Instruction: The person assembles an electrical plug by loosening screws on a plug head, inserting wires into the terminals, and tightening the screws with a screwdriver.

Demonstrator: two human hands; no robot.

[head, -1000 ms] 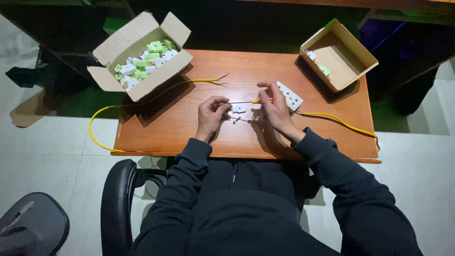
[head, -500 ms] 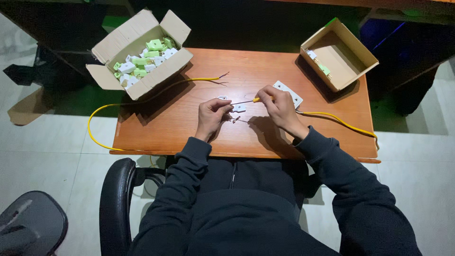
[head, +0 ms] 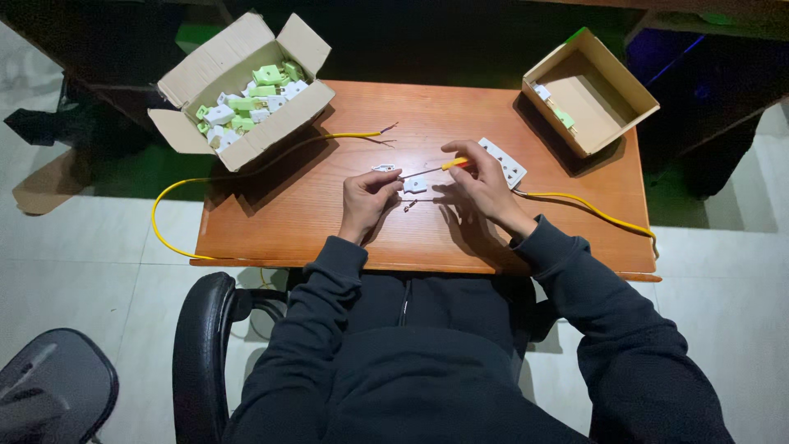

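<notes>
My left hand pinches a small white plug piece just above the wooden table. My right hand grips a yellow-handled screwdriver whose thin shaft points left, its tip touching the piece. Another white plug part and small screws lie on the table between my hands. A white socket strip lies just behind my right hand.
An open cardboard box of green and white plug parts stands at the table's far left. A nearly empty cardboard box sits at the far right. Yellow cable loops off the left edge; another trails right. A black chair is under me.
My hands have lifted the white piece slightly off the table, and the screwdriver tip has come to meet it. The camera view shifted a little.
</notes>
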